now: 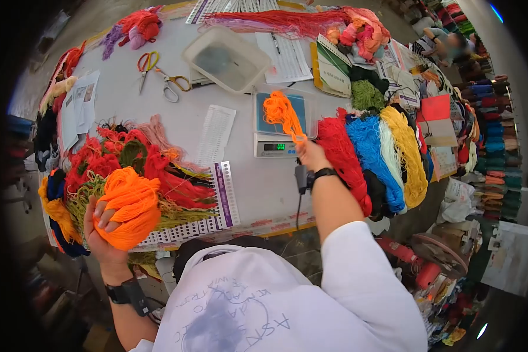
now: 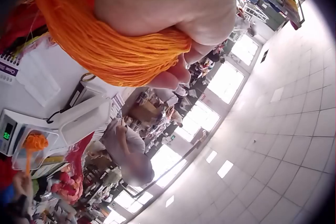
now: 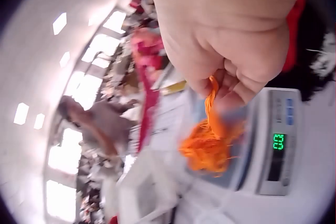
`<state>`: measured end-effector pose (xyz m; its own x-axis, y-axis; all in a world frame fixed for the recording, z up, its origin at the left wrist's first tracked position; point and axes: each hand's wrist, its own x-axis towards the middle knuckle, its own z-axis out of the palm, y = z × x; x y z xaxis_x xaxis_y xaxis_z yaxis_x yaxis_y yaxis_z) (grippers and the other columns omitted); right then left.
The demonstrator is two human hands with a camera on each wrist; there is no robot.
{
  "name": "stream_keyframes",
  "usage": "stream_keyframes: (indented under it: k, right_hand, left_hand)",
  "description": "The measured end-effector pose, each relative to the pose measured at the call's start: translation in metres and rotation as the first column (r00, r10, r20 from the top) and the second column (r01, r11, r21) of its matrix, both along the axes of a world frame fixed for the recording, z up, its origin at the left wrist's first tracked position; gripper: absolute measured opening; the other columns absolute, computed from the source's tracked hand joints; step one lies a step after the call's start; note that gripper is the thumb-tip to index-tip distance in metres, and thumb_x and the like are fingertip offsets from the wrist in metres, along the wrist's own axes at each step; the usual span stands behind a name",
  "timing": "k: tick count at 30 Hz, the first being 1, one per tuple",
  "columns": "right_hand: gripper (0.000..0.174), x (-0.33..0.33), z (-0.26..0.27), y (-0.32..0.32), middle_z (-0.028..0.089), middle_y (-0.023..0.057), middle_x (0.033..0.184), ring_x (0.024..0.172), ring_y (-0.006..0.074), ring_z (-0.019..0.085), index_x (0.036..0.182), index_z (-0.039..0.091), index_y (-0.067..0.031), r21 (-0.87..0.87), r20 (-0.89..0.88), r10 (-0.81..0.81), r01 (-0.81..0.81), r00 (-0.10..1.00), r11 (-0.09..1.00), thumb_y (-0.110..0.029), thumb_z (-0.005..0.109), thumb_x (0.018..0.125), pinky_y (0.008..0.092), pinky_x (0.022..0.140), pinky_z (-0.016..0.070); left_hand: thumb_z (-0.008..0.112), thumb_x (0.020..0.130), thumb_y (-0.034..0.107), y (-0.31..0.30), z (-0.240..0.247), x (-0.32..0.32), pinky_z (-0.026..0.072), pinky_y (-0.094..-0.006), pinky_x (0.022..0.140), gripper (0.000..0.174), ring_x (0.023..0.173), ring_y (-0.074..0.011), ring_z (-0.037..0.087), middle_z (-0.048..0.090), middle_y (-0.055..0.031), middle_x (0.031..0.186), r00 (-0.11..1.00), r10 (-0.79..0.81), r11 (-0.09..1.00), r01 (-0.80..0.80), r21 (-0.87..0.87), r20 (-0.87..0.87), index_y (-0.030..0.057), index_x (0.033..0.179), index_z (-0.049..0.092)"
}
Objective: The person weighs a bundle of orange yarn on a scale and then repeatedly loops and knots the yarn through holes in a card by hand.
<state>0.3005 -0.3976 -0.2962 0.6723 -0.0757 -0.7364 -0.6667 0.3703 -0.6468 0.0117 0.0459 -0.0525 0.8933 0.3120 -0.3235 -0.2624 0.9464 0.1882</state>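
Observation:
My left hand (image 1: 107,229) grips a big bundle of orange yarn (image 1: 132,205), fingers wrapped into its strands, over the table's near left part. In the left wrist view the yarn (image 2: 126,58) loops across the palm and fingers. My right hand (image 1: 312,155) pinches one end of a small orange yarn hank (image 1: 283,111). The rest of that hank lies bunched over the blue pan of a digital scale (image 1: 276,146), inside a clear plastic tray (image 1: 311,111). Green digits glow on the scale's display (image 3: 278,141), close beside the right hand.
Red and green yarn (image 1: 129,152) is heaped at left; red (image 1: 343,158), blue (image 1: 374,155) and yellow hanks (image 1: 406,158) lie right of the scale. Behind it are an empty plastic bin (image 1: 226,58), scissors (image 1: 173,82) and a notepad (image 1: 333,70). Another person (image 1: 449,44) is across the room.

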Motion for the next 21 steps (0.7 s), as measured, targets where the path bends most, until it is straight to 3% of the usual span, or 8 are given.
stream_keyframes:
  k: [2, 3, 4, 10, 12, 16, 21]
  right_hand:
    - [0.024, -0.030, -0.033, -0.017, 0.057, 0.0106, 0.078, 0.064, 0.0185, 0.058, 0.103, 0.051, -0.0016, 0.014, -0.195, -0.133, 0.138, 0.972, 0.990, -0.020, 0.056, 0.090, 0.0282, 0.054, 0.0518]
    - [0.030, -0.037, -0.042, -0.025, 0.058, 0.0128, 0.083, 0.069, 0.0207, 0.059, 0.109, 0.049, -0.0033, 0.014, -0.300, -0.097, 0.106, 0.949, 0.994, -0.025, 0.056, 0.089, 0.0303, 0.057, 0.0523]
    - [0.029, -0.048, -0.029, -0.020, 0.057, 0.0103, 0.083, 0.071, 0.0207, 0.059, 0.102, 0.048, -0.0016, -0.068, -0.281, -0.104, 0.088, 0.954, 0.994, -0.027, 0.055, 0.091, 0.0312, 0.063, 0.0514]
    - [0.023, -0.052, -0.012, -0.029, 0.057, 0.0055, 0.082, 0.069, 0.0155, 0.057, 0.098, 0.053, -0.0059, -0.145, -0.168, 0.017, -0.042, 0.986, 0.989, -0.027, 0.057, 0.089, 0.0289, 0.057, 0.0461]
    - [0.021, -0.045, -0.008, -0.025, 0.057, 0.0040, 0.083, 0.067, 0.0143, 0.055, 0.099, 0.055, -0.0081, -0.219, -0.107, 0.018, -0.041, 0.994, 0.975, -0.025, 0.058, 0.088, 0.0279, 0.055, 0.0439]
    - [0.028, -0.033, -0.009, -0.018, 0.055, 0.0017, 0.089, 0.072, 0.0144, 0.054, 0.110, 0.054, -0.0118, -0.235, -0.099, 0.014, -0.037, 0.995, 0.971, -0.022, 0.060, 0.085, 0.0293, 0.060, 0.0443]
    - [0.045, -0.021, -0.013, -0.014, 0.056, 0.0016, 0.095, 0.075, 0.0156, 0.053, 0.122, 0.049, -0.0139, -0.227, -0.124, 0.045, -0.073, 0.991, 0.971, -0.019, 0.064, 0.080, 0.0306, 0.062, 0.0432]
  left_hand:
    - [0.035, 0.099, 0.022, -0.003, 0.008, 0.006, 0.0433, -0.0289, 0.057, 0.028, 0.066, -0.0124, 0.047, 0.042, -0.0007, 0.080, 1.000, -0.009, 1.000, 0.009, 0.022, -0.026, 0.0033, 0.110, 0.052]
    - [0.035, 0.099, 0.022, -0.007, 0.013, 0.010, 0.0423, -0.0283, 0.057, 0.028, 0.066, -0.0121, 0.047, 0.041, -0.0006, 0.080, 1.000, -0.026, 0.999, 0.026, 0.032, -0.007, 0.0034, 0.110, 0.052]
    - [0.035, 0.099, 0.022, -0.010, 0.019, 0.014, 0.0413, -0.0277, 0.057, 0.027, 0.066, -0.0117, 0.046, 0.041, -0.0005, 0.081, 0.999, -0.042, 0.998, 0.042, 0.042, 0.013, 0.0034, 0.110, 0.052]
    - [0.035, 0.099, 0.020, -0.046, 0.048, 0.053, 0.0389, -0.0265, 0.057, 0.025, 0.066, -0.0112, 0.043, 0.039, -0.0012, 0.082, 0.963, -0.255, 0.966, 0.251, 0.056, 0.082, 0.0039, 0.110, 0.050]
    - [0.035, 0.099, 0.020, -0.049, 0.046, 0.062, 0.0397, -0.0266, 0.057, 0.025, 0.067, -0.0114, 0.043, 0.040, -0.0014, 0.083, 0.961, -0.277, 0.957, 0.274, 0.092, 0.022, 0.0042, 0.111, 0.050]
    - [0.037, 0.098, 0.020, -0.047, 0.028, 0.065, 0.0429, -0.0257, 0.055, 0.022, 0.068, -0.0115, 0.045, 0.042, -0.0026, 0.084, 0.947, -0.260, 0.941, 0.293, 0.170, -0.188, 0.0047, 0.111, 0.046]
    - [0.038, 0.097, 0.019, -0.042, 0.006, 0.048, 0.0442, -0.0246, 0.054, 0.020, 0.068, -0.0114, 0.046, 0.043, -0.0025, 0.085, 0.944, -0.215, 0.954, 0.258, 0.154, -0.252, 0.0052, 0.109, 0.046]
